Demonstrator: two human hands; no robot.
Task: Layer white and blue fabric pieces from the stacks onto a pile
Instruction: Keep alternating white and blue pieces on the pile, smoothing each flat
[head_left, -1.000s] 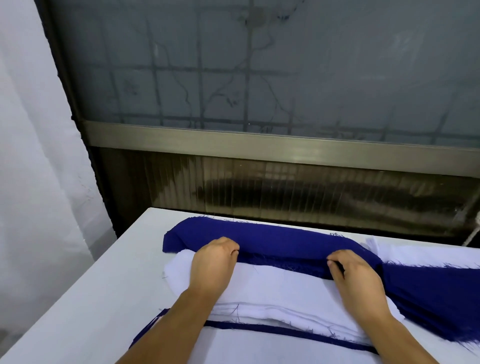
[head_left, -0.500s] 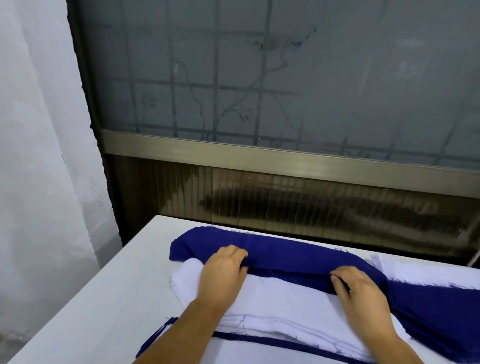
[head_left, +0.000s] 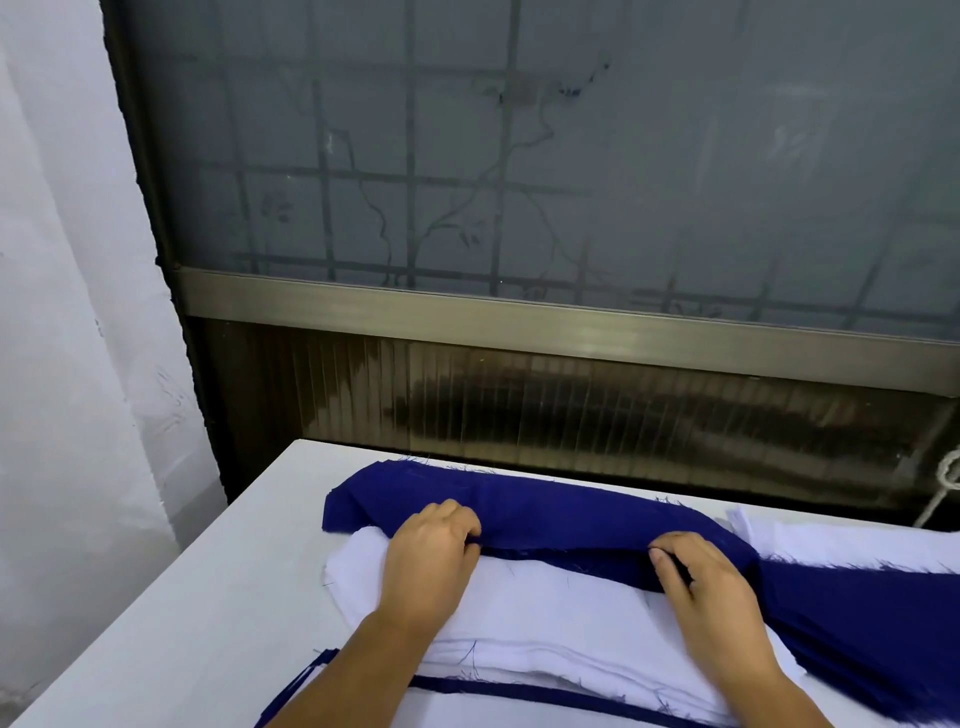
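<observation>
Nearest the camera, a layered pile (head_left: 519, 699) of white cloth with thin blue edges showing between the layers lay on the white worktop (head_left: 182, 597). Just beyond it, a thicker stack of white fabric (head_left: 545, 613) sat under both forearms. The left hand (head_left: 428, 558) rested on that white stack, its fingers curled over and pinching the near edge of a blue fabric piece (head_left: 519, 506). The right hand (head_left: 698, 587) likewise gripped the same blue edge, fingers curled round the fold. The blue piece stretched between the two hands along the far side of the white stack. To the right lay more blue fabric (head_left: 857, 623), and behind it more white fabric (head_left: 831, 543). Farther back stood a frosted window (head_left: 519, 156) and, at the left, a white curtain (head_left: 62, 312).
</observation>
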